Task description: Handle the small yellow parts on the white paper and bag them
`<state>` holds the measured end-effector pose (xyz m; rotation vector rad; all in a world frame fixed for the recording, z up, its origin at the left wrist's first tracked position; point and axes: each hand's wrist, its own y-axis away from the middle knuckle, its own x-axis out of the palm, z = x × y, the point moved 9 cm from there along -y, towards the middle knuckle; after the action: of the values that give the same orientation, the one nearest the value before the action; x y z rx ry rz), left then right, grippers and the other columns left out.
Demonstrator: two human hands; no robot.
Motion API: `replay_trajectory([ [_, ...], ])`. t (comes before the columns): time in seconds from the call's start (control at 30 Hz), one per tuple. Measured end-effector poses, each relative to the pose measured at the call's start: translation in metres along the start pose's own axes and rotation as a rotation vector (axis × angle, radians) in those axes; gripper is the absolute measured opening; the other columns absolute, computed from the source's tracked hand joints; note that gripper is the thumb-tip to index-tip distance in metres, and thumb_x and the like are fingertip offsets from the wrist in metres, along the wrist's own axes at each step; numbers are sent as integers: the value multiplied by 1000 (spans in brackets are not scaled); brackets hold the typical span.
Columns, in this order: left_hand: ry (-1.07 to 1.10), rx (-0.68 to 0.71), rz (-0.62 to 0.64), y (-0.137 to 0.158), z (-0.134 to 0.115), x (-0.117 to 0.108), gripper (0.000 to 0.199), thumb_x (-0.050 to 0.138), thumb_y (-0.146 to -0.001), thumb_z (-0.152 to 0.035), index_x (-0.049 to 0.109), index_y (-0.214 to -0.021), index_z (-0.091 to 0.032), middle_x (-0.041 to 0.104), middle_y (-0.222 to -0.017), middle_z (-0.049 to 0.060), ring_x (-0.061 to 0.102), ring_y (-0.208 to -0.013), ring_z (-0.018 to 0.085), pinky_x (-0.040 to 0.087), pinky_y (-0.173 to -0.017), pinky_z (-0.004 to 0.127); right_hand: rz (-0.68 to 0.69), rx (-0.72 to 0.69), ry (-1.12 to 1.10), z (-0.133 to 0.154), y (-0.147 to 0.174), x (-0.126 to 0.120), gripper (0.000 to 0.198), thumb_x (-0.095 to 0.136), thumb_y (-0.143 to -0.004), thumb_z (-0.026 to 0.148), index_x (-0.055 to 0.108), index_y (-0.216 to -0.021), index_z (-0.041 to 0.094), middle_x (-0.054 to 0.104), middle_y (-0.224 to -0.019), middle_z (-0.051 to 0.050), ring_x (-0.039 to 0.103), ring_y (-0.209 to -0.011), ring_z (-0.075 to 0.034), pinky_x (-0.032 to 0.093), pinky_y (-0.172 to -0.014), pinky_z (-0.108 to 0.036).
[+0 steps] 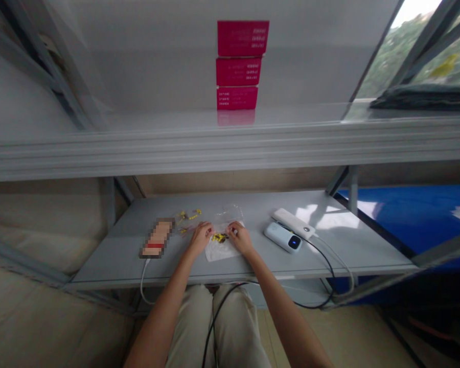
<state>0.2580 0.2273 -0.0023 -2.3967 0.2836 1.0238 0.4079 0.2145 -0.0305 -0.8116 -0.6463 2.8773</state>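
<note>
Both my hands are at the middle of the grey shelf board, over a clear and white plastic bag (219, 253). Small yellow and dark pieces (219, 237) lie in a little heap between my hands, on or in the bag; which one I cannot tell. My left hand (202, 234) is at the bag's left edge, its fingertips pinched together. On the right side, my right hand (239, 236) also has its fingers drawn together. Whatever either pinch holds is too small to make out. Left of the bag lie more small yellow pieces (194, 214) in a loose curve.
A phone with a blurred screen (158, 238) lies at the left, a white cable (142, 281) running from it. Two power banks, one white (291, 221) and one pale blue (282, 237), lie to the right with cables. Above, three magenta boxes (237, 71) stand stacked on the upper shelf.
</note>
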Motion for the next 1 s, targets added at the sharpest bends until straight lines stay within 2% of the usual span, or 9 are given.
replay_trajectory([
  [0.1, 116, -55, 12, -1, 5, 4, 7, 54, -72, -12, 60, -70, -13, 58, -70, 1, 51, -64, 11, 40, -64, 22, 20, 33, -45, -2, 1, 3, 16, 48, -81, 26, 60, -86, 17, 62, -83, -4, 55, -74, -13, 41, -68, -23],
  [0.2, 250, -115, 62, 0, 9, 12, 8, 57, -72, -17, 64, -75, -12, 62, -72, 2, 54, -65, 11, 41, -63, 22, 70, 39, -62, -2, 1, 8, 13, 52, -78, 25, 62, -80, 17, 63, -78, -2, 56, -71, -13, 41, -65, -22],
  [0.33, 323, -182, 94, 2, 12, 19, 8, 60, -69, -17, 66, -71, -12, 66, -70, 4, 57, -66, 13, 43, -64, 23, 88, 60, -32, -3, 1, 10, 13, 57, -75, 27, 65, -74, 17, 65, -74, -3, 56, -66, -13, 40, -62, -22],
  [0.57, 175, -160, 95, 0, 7, 23, 11, 59, -73, -19, 67, -72, -12, 67, -71, 5, 56, -67, 14, 43, -65, 25, 104, 42, 36, 0, 3, 9, 16, 61, -74, 31, 69, -72, 17, 67, -71, -3, 56, -63, -13, 38, -59, -21],
  [0.77, -54, -31, 116, -1, -16, 16, 9, 56, -77, -18, 65, -76, -15, 65, -79, 5, 56, -81, 16, 41, -78, 29, 99, 26, -25, 0, 3, 8, 21, 60, -75, 36, 70, -75, 18, 67, -70, -3, 55, -61, -12, 38, -58, -21],
  [0.87, -81, -24, 111, -1, -20, 15, 8, 56, -77, -16, 64, -77, -15, 64, -82, 6, 57, -85, 17, 41, -80, 29, 107, 54, -97, -2, 3, 8, 23, 59, -75, 38, 70, -75, 18, 68, -70, -2, 55, -60, -12, 39, -58, -21],
  [1.0, -31, -53, 76, -1, -14, 21, 8, 56, -77, -17, 64, -74, -15, 64, -80, 6, 57, -83, 17, 42, -79, 29, 128, 81, -152, -2, 3, 10, 27, 58, -74, 41, 68, -72, 16, 66, -68, -4, 55, -60, -12, 40, -58, -22],
])
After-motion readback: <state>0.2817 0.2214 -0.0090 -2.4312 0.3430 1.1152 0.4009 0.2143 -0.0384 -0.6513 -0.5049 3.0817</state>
